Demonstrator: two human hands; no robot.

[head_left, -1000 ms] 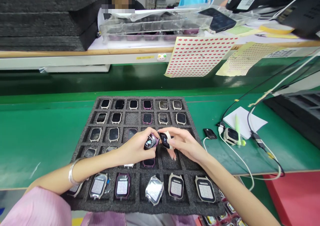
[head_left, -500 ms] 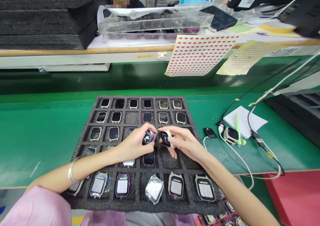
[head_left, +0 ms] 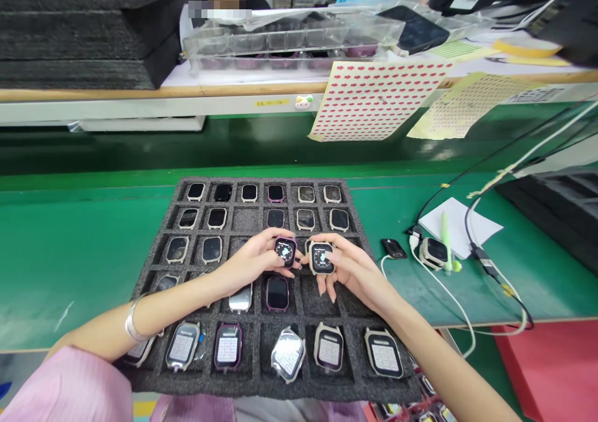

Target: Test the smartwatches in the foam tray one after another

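Nearest: pink sleeve (head_left: pixel 81 388) at L, then front row of the black foam tray (head_left: pixel 252 381) on the green desk (head_left: pixel 70 248). Six watches in that row; the 4th from L (head_left: pixel 288 355) sits askew in its slot.

Next, over the tray's mid rows: L grip (head_left: pixel 260 257), silver bracelet (head_left: pixel 132 322) at wrist, is closed round a purple watch (head_left: pixel 285 252). R grip (head_left: pixel 352 269) has a cream watch (head_left: pixel 321 258), thumb on its screen. Both screens lit w/ a dial, facing up, watches side by side, just apart.

Farther back in tray: two rows, dark-screened watches, mostly cream, some purple.

R of tray, on desk: small black gadget (head_left: pixel 393 248) w/ white cable, another watch (head_left: pixel 433 253) next to a green pen (head_left: pixel 445 229) & white paper (head_left: pixel 483 226).

Farthest: shelf w/ hanging red-arrow sheet (head_left: pixel 378 101), clear plastic trays (head_left: pixel 294 41), phone (head_left: pixel 413 28), foam stack (head_left: pixel 75 36).
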